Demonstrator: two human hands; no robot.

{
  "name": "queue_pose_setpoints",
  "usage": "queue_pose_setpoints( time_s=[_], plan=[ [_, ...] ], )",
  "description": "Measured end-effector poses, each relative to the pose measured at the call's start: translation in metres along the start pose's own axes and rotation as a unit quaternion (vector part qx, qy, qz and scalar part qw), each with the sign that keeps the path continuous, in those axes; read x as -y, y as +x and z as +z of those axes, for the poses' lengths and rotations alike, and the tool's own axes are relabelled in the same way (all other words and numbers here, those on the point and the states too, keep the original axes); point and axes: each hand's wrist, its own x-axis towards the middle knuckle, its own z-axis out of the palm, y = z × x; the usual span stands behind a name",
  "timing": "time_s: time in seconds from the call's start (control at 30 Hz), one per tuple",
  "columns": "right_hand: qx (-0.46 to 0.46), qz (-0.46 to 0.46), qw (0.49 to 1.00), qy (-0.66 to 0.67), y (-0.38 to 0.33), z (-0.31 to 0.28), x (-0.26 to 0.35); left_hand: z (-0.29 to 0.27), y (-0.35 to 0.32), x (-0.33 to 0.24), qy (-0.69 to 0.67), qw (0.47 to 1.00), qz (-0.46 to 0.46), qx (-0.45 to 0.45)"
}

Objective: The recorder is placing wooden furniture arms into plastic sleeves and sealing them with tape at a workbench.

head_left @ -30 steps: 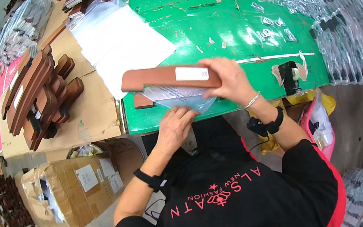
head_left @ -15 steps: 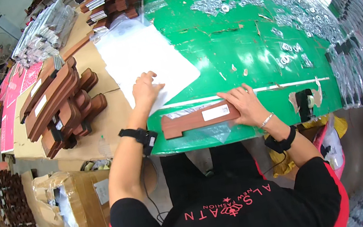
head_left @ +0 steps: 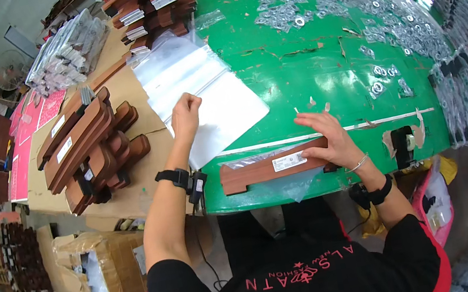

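My left hand point(head_left: 186, 117) hovers over a stack of clear plastic bags point(head_left: 221, 110), with its fingers curled together. Whether a bag's edge is between them cannot be seen. In front of me a reddish-brown wooden piece point(head_left: 251, 172), notched at its left end and with a white label, lies on a thin clear plastic sheet point(head_left: 293, 187). On its right end rests the thumb of my right hand point(head_left: 336, 139), whose fingers are stretched out and apart above the green table point(head_left: 293, 92).
At left a pile of brown wooden pieces point(head_left: 93, 149) sits on cardboard. Taller stacks point(head_left: 149, 4) stand behind the bags. Small bagged metal parts point(head_left: 376, 27) cover the far right. A tape dispenser point(head_left: 403, 146) is near the right edge, beside long plastic-wrapped parts point(head_left: 464, 99).
My left fingers have closed, and ripples now show across the plastic bags. My right hand has loosened from the wooden piece's end, its fingers spreading upward. The view has shifted slightly.
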Motion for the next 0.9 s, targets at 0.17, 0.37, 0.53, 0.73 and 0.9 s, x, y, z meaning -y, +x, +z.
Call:
queue_pose_setpoints(
  time_s=[0.17,0.37,0.53,0.73,0.9],
  plan=[
    [0.003,-0.02,1.0,0.015,0.007,0.002,0.007,-0.013,0.047,0.087,0.287,0.952,0.026,-0.1],
    [-0.011,0.047,0.998,0.043,-0.008,-0.008,0.003,-0.027,0.055,0.058,0.315,0.947,-0.064,-0.017],
    [-0.025,0.062,0.995,0.08,0.003,-0.004,0.004,-0.033,0.058,0.086,0.297,0.946,0.05,-0.122],
    [-0.031,0.057,0.995,0.078,0.005,-0.003,0.001,-0.035,0.057,0.076,0.294,0.937,0.102,-0.16],
    [-0.038,0.068,0.993,0.091,0.001,-0.007,0.002,-0.05,0.054,0.039,0.205,0.928,0.223,-0.218]
  ],
)
